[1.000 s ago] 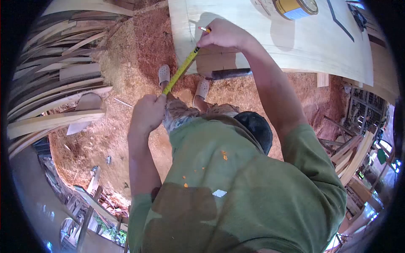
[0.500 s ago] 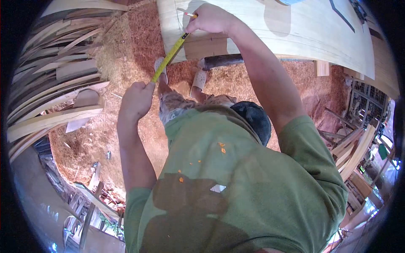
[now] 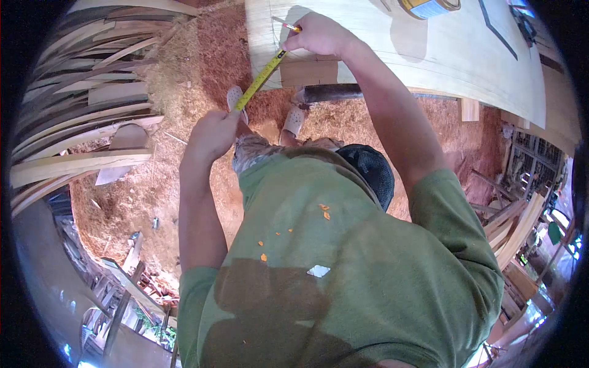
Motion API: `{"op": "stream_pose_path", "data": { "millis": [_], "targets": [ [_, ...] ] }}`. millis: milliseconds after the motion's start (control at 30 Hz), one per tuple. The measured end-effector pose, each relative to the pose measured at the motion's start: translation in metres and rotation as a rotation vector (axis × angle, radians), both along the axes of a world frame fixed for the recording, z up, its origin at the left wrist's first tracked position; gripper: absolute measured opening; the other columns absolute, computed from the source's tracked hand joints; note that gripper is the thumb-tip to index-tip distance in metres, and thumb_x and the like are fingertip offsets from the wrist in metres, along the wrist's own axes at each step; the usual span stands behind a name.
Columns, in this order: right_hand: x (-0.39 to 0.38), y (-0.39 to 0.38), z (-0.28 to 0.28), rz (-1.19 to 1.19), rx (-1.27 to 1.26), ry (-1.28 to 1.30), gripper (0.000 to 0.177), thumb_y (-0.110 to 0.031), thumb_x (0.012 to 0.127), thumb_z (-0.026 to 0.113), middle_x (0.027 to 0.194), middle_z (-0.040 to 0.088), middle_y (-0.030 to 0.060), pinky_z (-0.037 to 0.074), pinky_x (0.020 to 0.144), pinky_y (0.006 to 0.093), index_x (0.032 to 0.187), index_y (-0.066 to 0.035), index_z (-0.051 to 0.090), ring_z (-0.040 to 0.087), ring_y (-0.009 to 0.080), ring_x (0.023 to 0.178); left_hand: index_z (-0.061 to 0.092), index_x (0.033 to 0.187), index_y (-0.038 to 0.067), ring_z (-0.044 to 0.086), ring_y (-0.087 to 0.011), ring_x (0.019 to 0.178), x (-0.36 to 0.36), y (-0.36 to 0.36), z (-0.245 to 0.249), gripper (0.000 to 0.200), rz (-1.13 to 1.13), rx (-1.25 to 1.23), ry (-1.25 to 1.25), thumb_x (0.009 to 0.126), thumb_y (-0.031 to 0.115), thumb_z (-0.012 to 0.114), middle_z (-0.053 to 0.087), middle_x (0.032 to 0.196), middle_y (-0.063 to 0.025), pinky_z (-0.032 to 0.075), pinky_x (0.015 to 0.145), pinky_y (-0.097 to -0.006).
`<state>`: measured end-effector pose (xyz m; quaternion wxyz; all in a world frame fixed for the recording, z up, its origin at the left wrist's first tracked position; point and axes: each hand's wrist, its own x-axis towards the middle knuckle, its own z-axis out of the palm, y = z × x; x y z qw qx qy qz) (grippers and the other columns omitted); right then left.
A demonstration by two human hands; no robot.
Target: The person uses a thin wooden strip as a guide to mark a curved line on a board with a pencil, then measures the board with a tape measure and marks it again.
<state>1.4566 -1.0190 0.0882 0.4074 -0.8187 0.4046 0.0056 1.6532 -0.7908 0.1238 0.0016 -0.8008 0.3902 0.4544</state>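
A yellow tape measure (image 3: 261,81) stretches diagonally between my two hands. My left hand (image 3: 213,135) is closed around its lower end, above the sawdust-covered floor; the tape's case is hidden in the fingers. My right hand (image 3: 319,35) pinches the upper end over the left part of the pale wooden board (image 3: 454,67). A pencil (image 3: 292,27) also sticks out from the right fingers, pointing left. Pencil lines show on the board near that hand. A small brown wood piece (image 3: 310,73) lies at the board's near edge.
Curved wooden strips (image 3: 92,129) are stacked at the left. A can (image 3: 429,7) and a dark angled strip (image 3: 496,30) sit on the board. My feet in light clogs (image 3: 294,121) stand below its edge. Long wood pieces (image 3: 518,230) lean at the right.
The left hand has moved slightly up and right, closer to the right hand, so less tape shows between them. The view has shifted a little, and more of the can shows.
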Motion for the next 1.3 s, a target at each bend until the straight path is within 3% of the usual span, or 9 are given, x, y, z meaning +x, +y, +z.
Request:
{"op": "stream_pose_path", "data": {
  "millis": [267,300,367,467,767,900,967,1100,1300],
  "targets": [
    [-0.001,0.002,0.001,0.050,-0.056,0.083,0.039,-0.037,0.082,0.079,0.077,0.070,0.0144,0.052,0.073,0.0383,0.095,-0.001,0.077,0.066,0.0246,0.071,0.069,0.119,-0.004,0.063,-0.0444,0.119,-0.016,-0.044,-0.002,0.070,-0.147,0.125,0.010,0.101,0.057,0.043,0.066,0.124,-0.0306,0.049,0.103,-0.0470],
    [-0.001,0.003,0.004,0.060,-0.061,0.086,0.039,-0.037,0.082,0.079,0.077,0.070,0.0144,0.052,0.073,0.0383,0.095,-0.001,0.077,0.066,0.0246,0.071,0.069,0.119,-0.004,0.063,-0.0444,0.119,-0.015,-0.045,-0.008,0.070,-0.137,0.120,0.013,0.101,0.057,0.043,0.066,0.124,-0.0306,0.049,0.103,-0.0470],
    [-0.002,0.005,0.007,0.050,-0.030,0.063,0.035,-0.034,0.084,0.078,0.077,0.070,0.0126,0.051,0.072,0.0377,0.097,-0.002,0.077,0.066,0.0229,0.071,0.070,0.109,-0.005,0.071,-0.0423,0.096,-0.015,-0.044,-0.020,0.072,-0.191,0.022,-0.039,0.101,0.060,0.041,0.071,0.102,-0.0303,0.053,0.090,-0.0474],
    [-0.006,0.004,-0.009,0.088,-0.119,-0.083,0.027,-0.026,0.087,0.076,0.078,0.070,0.0093,0.051,0.072,0.0356,0.102,-0.004,0.076,0.065,0.0199,0.072,0.068,0.117,-0.003,0.067,-0.0440,0.107,-0.016,-0.050,-0.018,0.070,-0.267,0.084,-0.080,0.102,0.058,0.037,0.068,0.117,-0.0317,0.052,0.096,-0.0478],
    [-0.007,0.004,-0.014,0.176,-0.021,-0.142,0.018,-0.010,0.092,0.067,0.082,0.071,0.0044,0.051,0.077,0.0301,0.107,-0.009,0.077,0.063,0.0119,0.080,0.063,0.128,0.000,0.068,-0.0430,0.104,-0.010,-0.056,-0.033,0.066,-0.309,0.138,-0.056,0.103,0.056,0.040,0.070,0.110,-0.0295,0.052,0.095,-0.0480],
    [-0.001,0.005,-0.001,0.163,-0.008,-0.149,0.019,-0.009,0.092,0.067,0.084,0.072,0.0040,0.051,0.078,0.0300,0.107,-0.009,0.078,0.064,0.0128,0.080,0.064,0.125,-0.001,0.070,-0.0397,0.097,-0.008,-0.057,-0.053,0.068,-0.329,0.087,0.010,0.103,0.059,0.039,0.072,0.105,-0.0269,0.053,0.090,-0.0478],
    [0.000,0.008,0.014,0.144,0.043,0.027,0.019,-0.010,0.091,0.067,0.086,0.074,0.0038,0.052,0.079,0.0305,0.107,-0.010,0.078,0.065,0.0145,0.080,0.067,0.117,-0.003,0.069,-0.0376,0.091,-0.009,-0.054,-0.054,0.072,-0.291,-0.035,0.043,0.103,0.062,0.038,0.072,0.100,-0.0249,0.054,0.086,-0.0477],
    [-0.002,0.002,-0.008,0.172,0.021,-0.118,0.018,-0.011,0.091,0.067,0.088,0.075,0.0045,0.052,0.080,0.0308,0.106,-0.011,0.079,0.066,0.0152,0.082,0.069,0.111,-0.004,0.069,-0.0367,0.091,-0.011,-0.063,-0.040,0.075,-0.268,0.145,0.055,0.102,0.064,0.037,0.071,0.098,-0.0244,0.053,0.086,-0.0472],
    [0.002,0.003,0.006,0.102,0.122,0.035,0.019,-0.008,0.090,0.068,0.091,0.077,0.0049,0.053,0.081,0.0308,0.105,-0.010,0.079,0.067,0.0148,0.084,0.070,0.107,-0.005,0.068,-0.0352,0.087,-0.005,-0.068,-0.041,0.081,-0.287,0.130,0.065,0.102,0.067,0.033,0.071,0.092,-0.0229,0.053,0.083,-0.0474]
  ]
}}
